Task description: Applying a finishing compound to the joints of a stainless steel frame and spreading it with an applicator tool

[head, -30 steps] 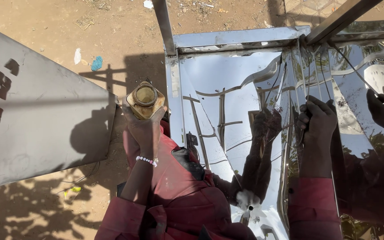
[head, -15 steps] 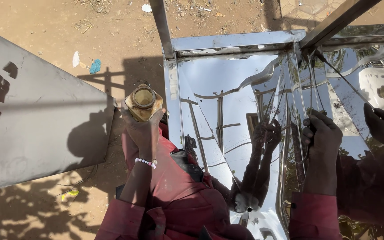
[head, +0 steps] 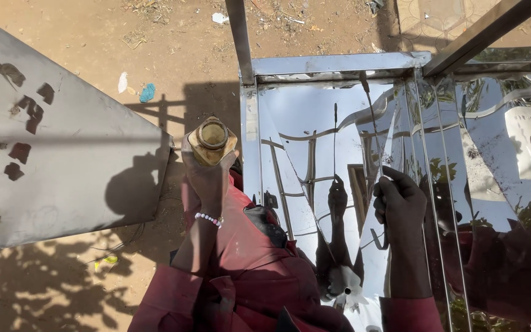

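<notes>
My left hand (head: pixel 207 181) grips a small open glass bottle (head: pixel 211 140) of yellowish liquid, held upright over my red-clothed lap, just left of a mirror-polished steel panel (head: pixel 305 117). A white bead bracelet sits on that wrist. My right hand (head: pixel 401 206) is closed around a thin rod (head: pixel 371 123) that slants up against the shiny panel. The tip reaches near the top rail (head: pixel 339 63). The panel mirrors the hand and the rod.
A large grey metal sheet (head: pixel 50 154) with dark marks lies at the left, its edge close to the bottle. Slim steel bars (head: pixel 437 154) run down the frame at the right. Bare dirt (head: pixel 173 49) with a blue scrap (head: pixel 147 92) lies beyond.
My right hand has moved left and slightly down along the shiny panel, and the thin rod now shows above it. My left hand still holds the bottle in about the same place.
</notes>
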